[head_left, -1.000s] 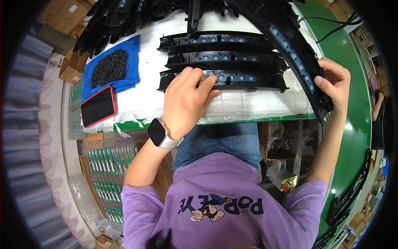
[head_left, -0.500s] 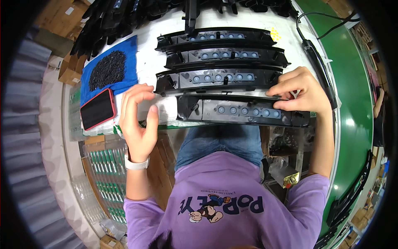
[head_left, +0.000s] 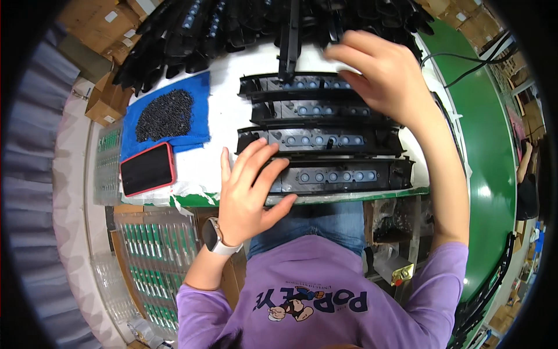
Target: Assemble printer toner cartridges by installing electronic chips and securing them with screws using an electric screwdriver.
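Four long black plastic housings lie in rows before me, each with a line of round grey-blue pads along its inside. My left hand point(head_left: 250, 189) grips the left end of the nearest housing point(head_left: 337, 177), fingers along its far edge and thumb at the near edge. Just beyond it lies the second housing point(head_left: 381, 141), then the third housing point(head_left: 317, 110). Raised above the right part of the farthest housing point(head_left: 264, 85) is my right hand point(head_left: 378, 72), fingers stretched and thumb apart, with nothing visible in it. Its forearm covers the right ends of the farther rows.
A blue cloth point(head_left: 200, 104) at left bears a heap of small black parts point(head_left: 165, 115). Beside it lies a red-edged phone point(head_left: 148, 168). An upright black bar point(head_left: 289, 43) stands behind the rows, before a pile of black pieces point(head_left: 232, 26). Cables point(head_left: 471, 61) run at right.
My right hand has left the nearest housing's right end and risen toward the far side. My left hand has moved right onto that housing's left end. The view has shifted somewhat.
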Motion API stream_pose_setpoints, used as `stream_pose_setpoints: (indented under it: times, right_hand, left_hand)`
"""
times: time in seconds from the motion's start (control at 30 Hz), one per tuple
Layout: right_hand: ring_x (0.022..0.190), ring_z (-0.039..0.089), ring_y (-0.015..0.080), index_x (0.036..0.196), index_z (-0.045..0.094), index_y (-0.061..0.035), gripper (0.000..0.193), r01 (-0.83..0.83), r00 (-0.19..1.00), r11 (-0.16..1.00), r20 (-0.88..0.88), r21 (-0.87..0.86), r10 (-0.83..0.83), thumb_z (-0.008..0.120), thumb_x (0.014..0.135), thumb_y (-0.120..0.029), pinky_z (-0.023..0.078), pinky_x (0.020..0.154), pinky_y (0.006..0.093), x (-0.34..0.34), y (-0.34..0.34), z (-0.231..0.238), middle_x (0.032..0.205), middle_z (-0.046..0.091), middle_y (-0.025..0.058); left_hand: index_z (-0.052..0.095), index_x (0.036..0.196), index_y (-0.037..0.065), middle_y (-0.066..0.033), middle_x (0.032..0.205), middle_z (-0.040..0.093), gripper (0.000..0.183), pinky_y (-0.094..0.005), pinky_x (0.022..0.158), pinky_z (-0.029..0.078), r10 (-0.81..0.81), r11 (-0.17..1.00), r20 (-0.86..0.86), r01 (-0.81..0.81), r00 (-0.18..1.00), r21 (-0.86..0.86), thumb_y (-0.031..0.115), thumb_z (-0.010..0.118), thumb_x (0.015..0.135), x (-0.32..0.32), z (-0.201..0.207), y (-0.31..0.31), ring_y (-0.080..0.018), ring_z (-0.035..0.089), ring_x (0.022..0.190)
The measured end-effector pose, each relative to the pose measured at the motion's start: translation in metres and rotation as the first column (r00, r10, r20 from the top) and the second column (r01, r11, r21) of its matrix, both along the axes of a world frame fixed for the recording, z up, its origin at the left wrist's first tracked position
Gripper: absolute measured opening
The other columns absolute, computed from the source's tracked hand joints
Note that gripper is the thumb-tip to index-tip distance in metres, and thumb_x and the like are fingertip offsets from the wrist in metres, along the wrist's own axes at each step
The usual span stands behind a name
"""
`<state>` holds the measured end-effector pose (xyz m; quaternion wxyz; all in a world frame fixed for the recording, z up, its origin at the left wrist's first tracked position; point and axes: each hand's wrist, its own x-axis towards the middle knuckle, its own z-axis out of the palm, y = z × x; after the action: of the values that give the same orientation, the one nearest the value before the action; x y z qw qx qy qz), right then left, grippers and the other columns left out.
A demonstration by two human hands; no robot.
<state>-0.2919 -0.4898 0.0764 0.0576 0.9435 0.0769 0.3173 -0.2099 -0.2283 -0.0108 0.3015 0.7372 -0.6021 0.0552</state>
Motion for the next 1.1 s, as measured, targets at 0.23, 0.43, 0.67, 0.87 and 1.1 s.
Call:
stream_pose_setpoints:
  times: [0.23, 0.43, 0.67, 0.87, 1.1]
  right_hand:
    - [0.106, 0.052, 0.0171, 0.103, 0.058, -0.0086, 0.031, 0.118, 0.955, 0.856, -0.180, -0.504, -0.237, 0.058, 0.072, -0.009, 0.047, 0.075, 0.0283, 0.106, -0.046, -0.017, 0.117, 0.053, 0.0037]
    - [0.104, 0.053, 0.0178, 0.101, 0.056, -0.0069, 0.029, 0.068, 0.992, 0.876, -0.060, -0.477, -0.109, 0.058, 0.072, -0.009, 0.048, 0.076, 0.0291, 0.089, -0.058, -0.012, 0.118, 0.054, 0.0054]
    - [0.096, 0.055, 0.0173, 0.095, 0.056, -0.0064, 0.023, 0.046, 0.999, 0.850, 0.046, -0.525, -0.026, 0.058, 0.072, -0.009, 0.046, 0.077, 0.0291, 0.074, -0.059, -0.011, 0.109, 0.055, 0.0063]
    - [0.096, 0.054, 0.0179, 0.099, 0.056, -0.0060, 0.029, 0.170, 0.970, 0.821, 0.242, -0.545, -0.040, 0.057, 0.071, -0.012, 0.041, 0.081, 0.0307, 0.047, -0.029, 0.016, 0.104, 0.055, 0.0042]
    - [0.081, 0.052, 0.0201, 0.095, 0.054, -0.0075, 0.022, 0.171, 0.972, 0.866, 0.223, -0.469, -0.071, 0.058, 0.073, -0.006, 0.041, 0.078, 0.0332, -0.017, 0.014, 0.041, 0.081, 0.049, 0.0026]
  left_hand:
    - [0.057, 0.111, 0.007, -0.0134, 0.125, 0.050, 0.055, -0.0549, 0.097, 0.030, -0.038, 0.999, -0.038, 0.037, 0.999, -0.040, 0.024, 0.078, 0.063, -0.002, -0.007, 0.001, -0.0354, 0.045, 0.121]
    - [0.055, 0.115, 0.010, -0.0091, 0.126, 0.048, 0.054, -0.0568, 0.098, 0.029, -0.028, 0.999, -0.048, 0.027, 0.998, -0.029, 0.030, 0.074, 0.069, 0.000, -0.005, 0.006, -0.0294, 0.042, 0.123]
    - [0.051, 0.121, 0.010, -0.0095, 0.127, 0.046, 0.060, -0.0583, 0.100, 0.027, -0.020, 1.000, -0.012, 0.020, 1.000, -0.019, 0.039, 0.071, 0.072, 0.001, -0.007, 0.004, -0.0272, 0.039, 0.126]
    - [0.047, 0.127, 0.009, -0.0149, 0.132, 0.042, 0.066, -0.0582, 0.098, 0.028, 0.042, 0.998, 0.060, -0.044, 0.997, 0.045, 0.042, 0.069, 0.074, -0.007, -0.009, -0.003, -0.0326, 0.036, 0.127]
    - [0.048, 0.125, 0.005, -0.0183, 0.125, 0.046, 0.062, -0.0548, 0.096, 0.032, 0.125, 0.991, 0.076, -0.128, 0.989, 0.034, 0.037, 0.067, 0.075, -0.007, -0.006, -0.028, -0.0352, 0.040, 0.123]
